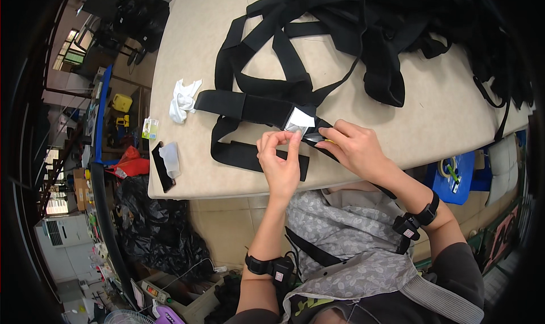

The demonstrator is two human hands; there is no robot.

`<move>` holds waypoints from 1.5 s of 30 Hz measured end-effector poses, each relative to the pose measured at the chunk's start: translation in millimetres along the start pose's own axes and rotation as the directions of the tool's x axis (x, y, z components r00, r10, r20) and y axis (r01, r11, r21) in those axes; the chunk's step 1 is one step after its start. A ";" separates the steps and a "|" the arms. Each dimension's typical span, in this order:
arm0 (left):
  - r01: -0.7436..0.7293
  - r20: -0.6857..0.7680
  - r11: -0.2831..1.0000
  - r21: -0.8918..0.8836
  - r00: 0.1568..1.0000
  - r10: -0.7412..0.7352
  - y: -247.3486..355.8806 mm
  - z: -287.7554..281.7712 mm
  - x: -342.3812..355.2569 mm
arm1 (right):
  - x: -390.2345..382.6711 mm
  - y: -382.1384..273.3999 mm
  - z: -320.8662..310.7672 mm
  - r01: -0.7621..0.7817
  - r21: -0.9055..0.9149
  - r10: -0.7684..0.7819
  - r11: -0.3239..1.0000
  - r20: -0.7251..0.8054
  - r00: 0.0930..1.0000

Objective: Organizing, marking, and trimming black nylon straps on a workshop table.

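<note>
My left hand [279,160] pinches the edge of a small white label [301,119] sewn on a wide black strap [250,106] lying on the beige table [187,51]. My right hand [349,145] grips a small metal tool, likely scissors or snips [314,136], with its tip at the label. Both hands meet over the near edge of the table. More black straps [272,46] loop away toward a black pile of fabric [397,34] at the back.
A crumpled white cloth [183,99] lies left of the strap. A black piece with a white scrap [166,164] and a small green card [150,128] sit at the table's left edge. Black bags [159,233], crates and a blue bin [457,179] stand on the floor.
</note>
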State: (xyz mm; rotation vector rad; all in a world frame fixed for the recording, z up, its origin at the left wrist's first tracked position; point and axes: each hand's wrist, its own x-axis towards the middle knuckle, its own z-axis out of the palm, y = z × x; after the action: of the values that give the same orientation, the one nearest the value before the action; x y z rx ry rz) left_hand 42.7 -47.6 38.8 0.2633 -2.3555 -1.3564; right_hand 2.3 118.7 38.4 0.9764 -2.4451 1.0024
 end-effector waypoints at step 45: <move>-0.534 -0.111 0.564 0.629 0.657 0.746 79.9 -9.6 176.7 | -11.6 -11.4 -3.1 -0.147 0.023 0.147 0.989 0.019 0.989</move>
State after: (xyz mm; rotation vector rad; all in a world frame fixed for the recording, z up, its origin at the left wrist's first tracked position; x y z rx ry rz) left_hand -108.9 -77.7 156.4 -0.2009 -2.1048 -0.2124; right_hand 18.6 120.5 40.2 0.8253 -2.5563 1.0769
